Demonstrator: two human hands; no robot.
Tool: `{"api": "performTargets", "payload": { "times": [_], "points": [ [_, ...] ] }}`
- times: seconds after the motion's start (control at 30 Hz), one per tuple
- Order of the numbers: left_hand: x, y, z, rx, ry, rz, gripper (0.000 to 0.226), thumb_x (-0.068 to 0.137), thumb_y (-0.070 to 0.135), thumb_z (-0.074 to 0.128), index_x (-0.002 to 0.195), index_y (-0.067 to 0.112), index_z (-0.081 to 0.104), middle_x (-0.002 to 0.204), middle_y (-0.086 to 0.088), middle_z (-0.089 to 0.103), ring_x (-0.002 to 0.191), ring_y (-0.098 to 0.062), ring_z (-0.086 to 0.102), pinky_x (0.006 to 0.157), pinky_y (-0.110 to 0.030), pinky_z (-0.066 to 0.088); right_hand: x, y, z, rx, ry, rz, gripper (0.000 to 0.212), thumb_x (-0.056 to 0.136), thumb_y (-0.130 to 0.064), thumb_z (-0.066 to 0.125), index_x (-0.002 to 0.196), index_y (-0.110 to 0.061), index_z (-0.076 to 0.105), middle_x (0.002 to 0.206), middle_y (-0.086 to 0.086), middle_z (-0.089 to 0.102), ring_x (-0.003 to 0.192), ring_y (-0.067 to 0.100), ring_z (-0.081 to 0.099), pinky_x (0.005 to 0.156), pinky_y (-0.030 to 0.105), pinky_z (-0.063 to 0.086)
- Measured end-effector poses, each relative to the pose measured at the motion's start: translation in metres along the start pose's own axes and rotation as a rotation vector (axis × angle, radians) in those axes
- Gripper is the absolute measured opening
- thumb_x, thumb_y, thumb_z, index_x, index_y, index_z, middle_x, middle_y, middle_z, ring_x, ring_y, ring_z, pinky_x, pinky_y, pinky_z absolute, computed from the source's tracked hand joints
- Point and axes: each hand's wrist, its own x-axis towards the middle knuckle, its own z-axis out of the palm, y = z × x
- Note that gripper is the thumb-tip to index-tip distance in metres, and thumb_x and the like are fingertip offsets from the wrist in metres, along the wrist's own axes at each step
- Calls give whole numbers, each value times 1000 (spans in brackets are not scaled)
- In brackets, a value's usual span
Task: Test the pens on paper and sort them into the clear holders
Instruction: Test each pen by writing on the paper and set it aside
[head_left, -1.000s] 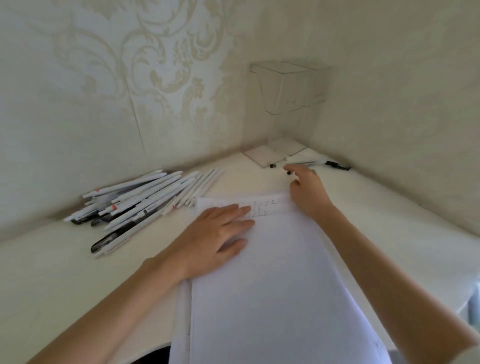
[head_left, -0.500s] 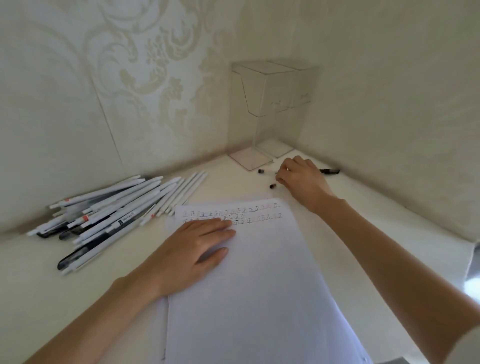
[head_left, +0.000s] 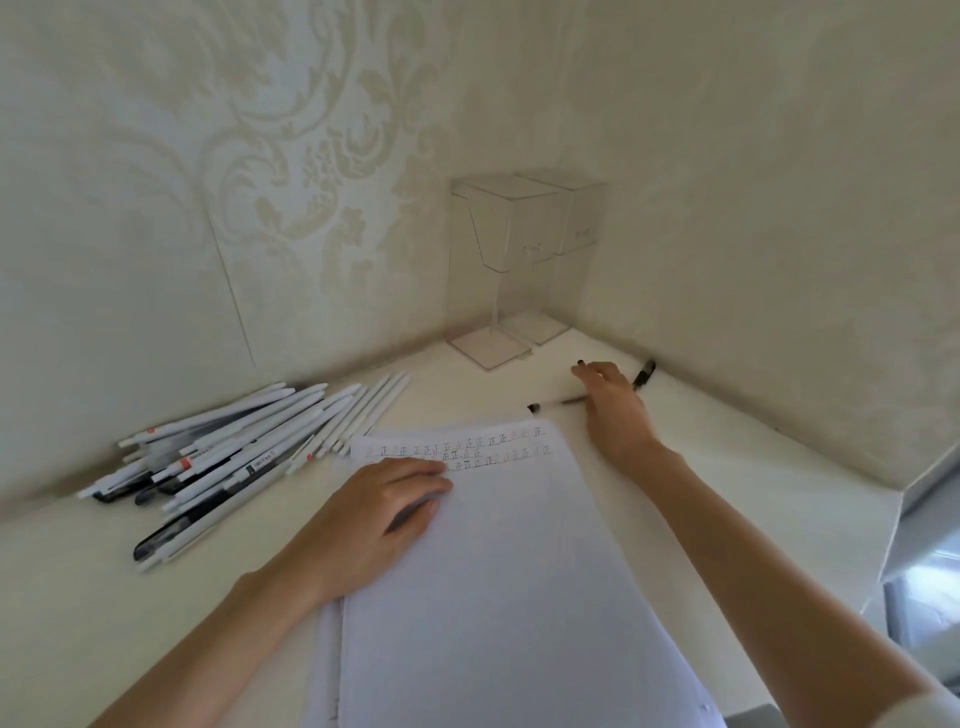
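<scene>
My left hand (head_left: 384, 519) lies flat on the white paper (head_left: 493, 597), just below rows of test marks (head_left: 457, 449). My right hand (head_left: 610, 410) is beyond the paper's top right corner, fingers curled round a pen whose black end (head_left: 644, 374) sticks out to the right. A small black tip (head_left: 581, 362) shows at its fingertips. A grey pen (head_left: 556, 402) lies on the table and runs under that hand. Two clear holders (head_left: 511, 223) stand empty in the corner. A pile of white and black pens (head_left: 234, 452) lies to the left.
Patterned walls meet in a corner behind the holders' clear bases (head_left: 488, 348). The white table's right edge (head_left: 893, 519) drops off beside my right forearm. More sheets lie under the top one at its left edge (head_left: 324, 649).
My right hand has moved from the paper's top edge to the pens in front of the holders and closed on one. My left hand has stayed flat on the paper.
</scene>
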Motion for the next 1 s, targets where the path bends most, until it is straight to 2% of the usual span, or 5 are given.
{"api": "performTargets", "payload": {
  "times": [0.17, 0.3, 0.47, 0.8, 1.0],
  "points": [
    [0, 3, -7, -2, 27, 10, 38, 89, 37, 40, 107, 19, 68, 115, 12, 60, 108, 2, 47, 94, -3, 25, -8, -34, -13, 338, 215, 21, 44, 95, -5, 46, 138, -10, 43, 117, 9, 59, 99, 23, 60, 85, 31, 47],
    [-4, -1, -17, -72, 71, -33, 39, 88, 41, 40, 105, 19, 68, 107, 15, 63, 101, 4, 53, 89, -2, 30, -24, -76, -34, 651, 216, 42, 12, 92, -19, 60, 99, -13, 67, 81, -2, 62, 71, 7, 56, 63, 7, 42],
    [-11, 1, -25, -182, 170, -211, 51, 79, 63, 41, 111, 28, 61, 105, 23, 60, 103, 11, 52, 85, -1, 32, -43, -109, -17, 976, 27, 68, 19, 89, -27, 63, 77, -13, 63, 62, 0, 51, 59, 10, 43, 61, 24, 36],
    [-10, 4, -14, -31, 213, -204, 27, 95, 21, 46, 116, 8, 57, 102, -4, 60, 90, -16, 55, 75, -21, 38, -62, -121, 17, 1302, -314, -56, 7, 90, -9, 60, 84, -8, 58, 72, 6, 68, 70, 16, 58, 62, 22, 40],
    [-10, 12, -16, -22, 98, -119, 37, 94, 39, 31, 105, 12, 54, 93, 0, 52, 81, -18, 52, 70, -31, 40, -64, -121, 17, 1193, -450, -207, 4, 84, -12, 64, 83, -10, 62, 72, 6, 67, 73, 16, 60, 67, 20, 45]
  ]
}}
